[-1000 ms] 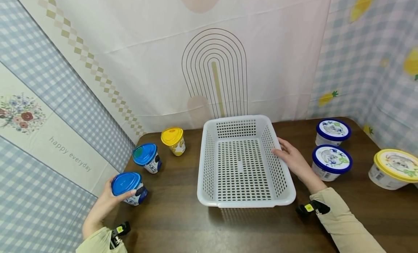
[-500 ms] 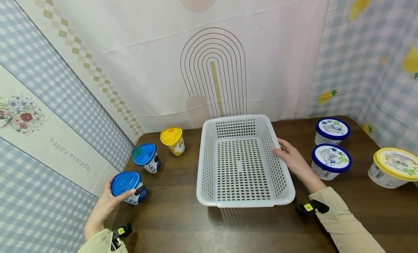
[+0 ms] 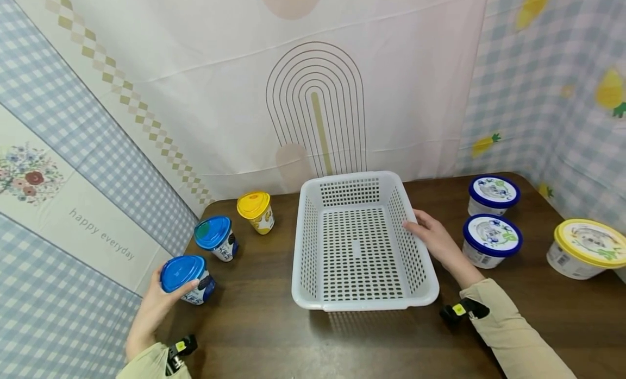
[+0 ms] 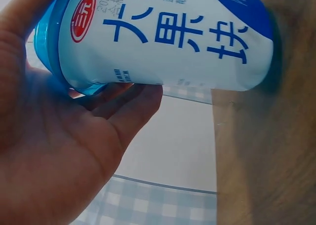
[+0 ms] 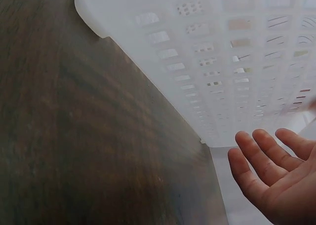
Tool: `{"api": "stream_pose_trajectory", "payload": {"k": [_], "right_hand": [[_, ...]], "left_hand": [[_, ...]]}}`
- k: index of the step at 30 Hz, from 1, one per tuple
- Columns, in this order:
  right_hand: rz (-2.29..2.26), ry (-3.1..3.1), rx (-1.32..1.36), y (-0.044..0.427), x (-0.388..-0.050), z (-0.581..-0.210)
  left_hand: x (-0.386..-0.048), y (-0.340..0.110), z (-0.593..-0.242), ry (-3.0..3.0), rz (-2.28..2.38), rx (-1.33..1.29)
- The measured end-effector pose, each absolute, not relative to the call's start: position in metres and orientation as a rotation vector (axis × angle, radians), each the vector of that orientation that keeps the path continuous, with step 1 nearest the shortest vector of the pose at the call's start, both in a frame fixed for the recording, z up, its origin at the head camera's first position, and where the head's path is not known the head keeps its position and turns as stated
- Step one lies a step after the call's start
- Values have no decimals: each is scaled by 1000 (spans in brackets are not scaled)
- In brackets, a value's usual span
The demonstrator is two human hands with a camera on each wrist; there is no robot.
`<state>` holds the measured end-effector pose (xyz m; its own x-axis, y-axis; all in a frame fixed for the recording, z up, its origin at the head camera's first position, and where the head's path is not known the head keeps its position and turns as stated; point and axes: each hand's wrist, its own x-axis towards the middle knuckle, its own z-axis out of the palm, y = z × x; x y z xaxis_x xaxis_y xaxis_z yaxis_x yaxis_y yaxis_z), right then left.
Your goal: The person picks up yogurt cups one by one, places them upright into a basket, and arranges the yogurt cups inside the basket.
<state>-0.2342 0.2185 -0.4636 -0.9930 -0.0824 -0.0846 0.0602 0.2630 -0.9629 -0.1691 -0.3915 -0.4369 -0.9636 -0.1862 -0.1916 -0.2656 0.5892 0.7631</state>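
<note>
A blue-lidded yogurt cup (image 3: 183,276) is at the table's left edge, and my left hand (image 3: 158,308) grips it round the lid, thumb in front. Up close in the left wrist view, the cup's (image 4: 173,42) white side bears large blue characters; its base is at or near the tabletop. At the middle of the table is a white perforated plastic basket (image 3: 313,305) with nothing in it. My right hand (image 3: 440,243) holds its right rim, thumb over the edge and fingers outside. The right wrist view has those fingers (image 5: 261,161) loosely bent beside the basket wall (image 5: 163,52).
A second blue-lidded cup (image 3: 215,238) and a yellow-lidded cup (image 3: 256,210) stand behind the gripped one. To the right are two tubs with dark blue lids, one behind (image 3: 494,194) and one nearer (image 3: 491,240), plus a yellow-lidded tub (image 3: 584,248). Patterned cloth (image 3: 225,96) hangs behind the table.
The head view has shifted slightly, so everything sits a little further left. Both hands keep their places on the cup and the basket.
</note>
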Motion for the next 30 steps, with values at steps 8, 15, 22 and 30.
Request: {"api": "stream_pose_trajectory", "payload": {"k": [8, 15, 22, 30], "right_hand": [[-1818, 2415, -25, 220, -235, -464], [-1828, 2390, -38, 223, -234, -463], [-1820, 2388, -12, 226, -233, -463], [-1801, 2404, -14, 227, -233, -463]], "left_hand": [[-164, -393, -422, 2809, 1402, -469], [-161, -383, -403, 2831, 1570, -502], [-165, -367, -379, 2809, 1693, -422], [-177, -343, -355, 2883, 1651, -227]]}}
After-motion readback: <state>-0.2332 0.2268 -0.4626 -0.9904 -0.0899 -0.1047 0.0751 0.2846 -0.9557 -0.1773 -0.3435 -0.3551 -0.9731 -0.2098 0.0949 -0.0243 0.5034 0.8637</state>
